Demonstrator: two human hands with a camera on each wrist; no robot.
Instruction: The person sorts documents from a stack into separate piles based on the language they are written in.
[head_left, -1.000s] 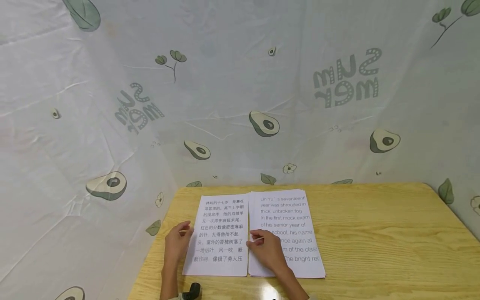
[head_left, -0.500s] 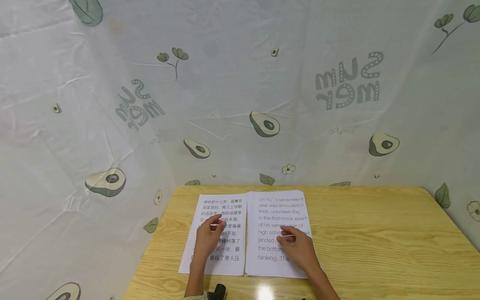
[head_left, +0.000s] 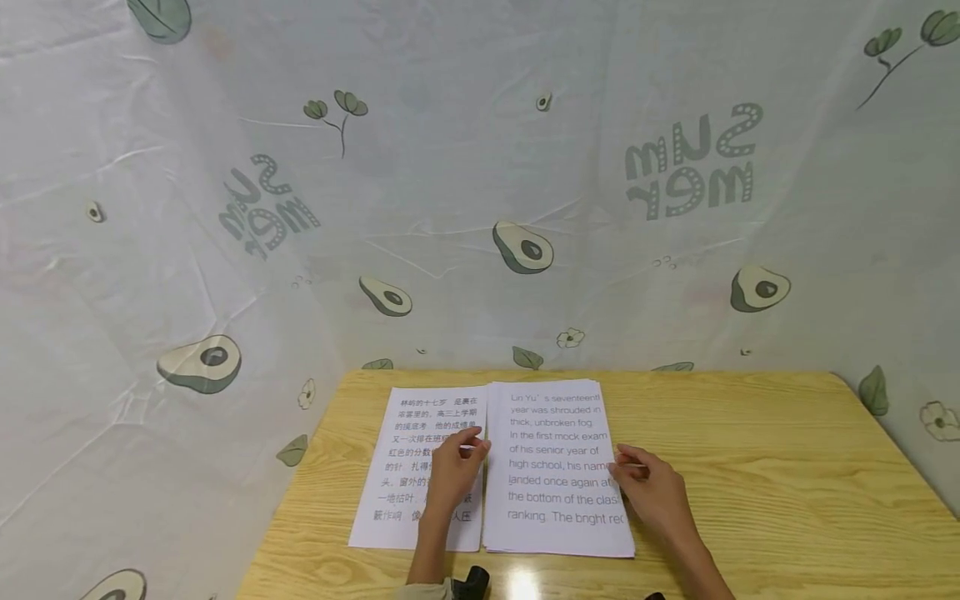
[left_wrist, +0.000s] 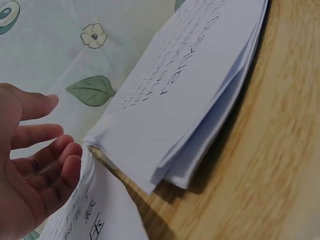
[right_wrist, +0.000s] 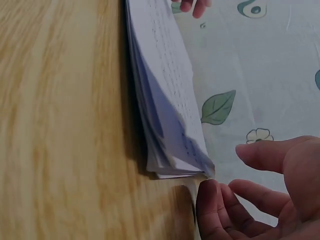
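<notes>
Two piles of white printed paper lie side by side on the wooden table. The left stack of paper (head_left: 408, 533) carries Chinese text, and the right stack of paper (head_left: 555, 537) carries English text in large print. My left hand (head_left: 456, 468) hovers over the Chinese stack's right side, fingertips close to the gap between the piles. Its fingers are loosely bent with nothing in them, thumb apart, as the left wrist view shows. My right hand (head_left: 658, 493) is at the English stack's right edge, fingertips right by the sheets' edge, thumb spread away from the fingers.
The wooden table (head_left: 787, 483) extends to the right of the papers. Behind and to the left hangs a pale curtain (head_left: 450, 183) printed with avocados and leaves. Sheet edges of the English stack are slightly uneven. A black wrist device (head_left: 472, 582) sits at the left wrist.
Both hands have moved right: the left from the Chinese stack's left edge across to its right side, the right from the gap over the English stack to its right edge. The stacks stay put.
</notes>
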